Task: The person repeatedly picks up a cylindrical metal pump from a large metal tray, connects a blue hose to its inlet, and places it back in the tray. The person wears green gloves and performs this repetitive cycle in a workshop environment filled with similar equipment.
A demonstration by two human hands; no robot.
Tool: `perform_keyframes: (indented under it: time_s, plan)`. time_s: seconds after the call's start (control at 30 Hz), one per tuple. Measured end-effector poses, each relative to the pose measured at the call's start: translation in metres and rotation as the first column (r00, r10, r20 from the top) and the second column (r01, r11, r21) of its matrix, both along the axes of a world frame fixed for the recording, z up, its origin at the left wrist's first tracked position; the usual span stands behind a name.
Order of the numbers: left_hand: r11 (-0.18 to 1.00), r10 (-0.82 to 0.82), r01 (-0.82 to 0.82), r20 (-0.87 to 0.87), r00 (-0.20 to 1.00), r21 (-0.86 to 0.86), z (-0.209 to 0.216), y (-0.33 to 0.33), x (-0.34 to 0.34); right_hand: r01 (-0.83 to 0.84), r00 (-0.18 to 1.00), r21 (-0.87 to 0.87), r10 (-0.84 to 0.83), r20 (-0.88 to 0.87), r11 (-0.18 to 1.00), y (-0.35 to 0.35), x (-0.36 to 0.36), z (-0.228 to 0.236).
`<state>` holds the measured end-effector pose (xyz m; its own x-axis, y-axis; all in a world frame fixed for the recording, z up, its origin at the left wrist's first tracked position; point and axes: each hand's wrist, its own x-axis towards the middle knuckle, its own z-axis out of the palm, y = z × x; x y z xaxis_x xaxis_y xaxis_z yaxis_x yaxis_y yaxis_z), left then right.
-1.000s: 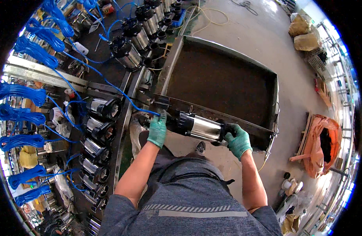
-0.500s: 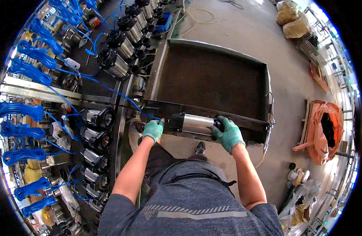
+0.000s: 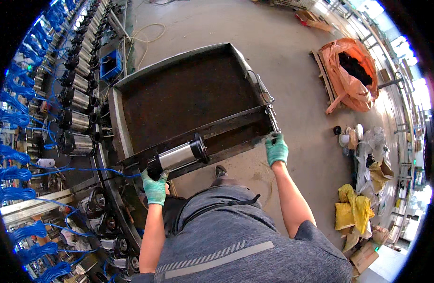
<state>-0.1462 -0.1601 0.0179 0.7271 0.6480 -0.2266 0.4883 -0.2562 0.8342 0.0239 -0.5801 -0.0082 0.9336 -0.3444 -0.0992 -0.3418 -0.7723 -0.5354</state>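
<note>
A stainless-steel submersible pump (image 3: 177, 158) with black ends lies tilted on the front ledge of a dark metal trough (image 3: 123, 120). My green-gloved left hand (image 3: 154, 187) is closed around its black left end. From that end a blue cable (image 3: 106, 170) runs off to the left. My right hand (image 3: 276, 152), in a matching glove, is away from the pump, at the trough's front right corner. Its fingers are closed at the lower end of a slim metal fitting (image 3: 273, 120) hanging there; what exactly they grip is hidden.
Rows of similar pumps (image 3: 78, 120) and coiled blue cables (image 3: 28, 231) line the left side. A blue bin (image 3: 111, 65) stands beyond the trough's left corner. On the right are an orange sack (image 3: 330, 70), yellow bags (image 3: 354, 207) and plastic wrapping (image 3: 365, 160).
My right hand has let go of the pump's right end and moved to the trough's corner. My left hand has gone from the cable onto the pump's left end. The view has turned right.
</note>
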Motion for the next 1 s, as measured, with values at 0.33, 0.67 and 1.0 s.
perform_keyframes:
  time_s: [0.33, 0.67, 1.0]
  plan:
    - [0.984, -0.109, 0.103, 0.037, 0.993, 0.148, -0.052, 0.032, -0.011, 0.251, 0.962, 0.651, -0.256, -0.089, 0.716, -0.023, 0.041, -0.078]
    - [0.962, -0.118, 0.125, -0.045, 0.992, 0.244, -0.016, 0.023, -0.003, -0.065, 0.988, 0.826, 0.151, -0.025, 0.561, 0.023, 0.017, 0.016]
    - [0.972, -0.114, 0.131, -0.100, 0.989, 0.194, -0.007, 0.018, 0.003, -0.294, 0.767, 0.810, 0.631, -0.117, 0.507, 0.110, 0.001, 0.019]
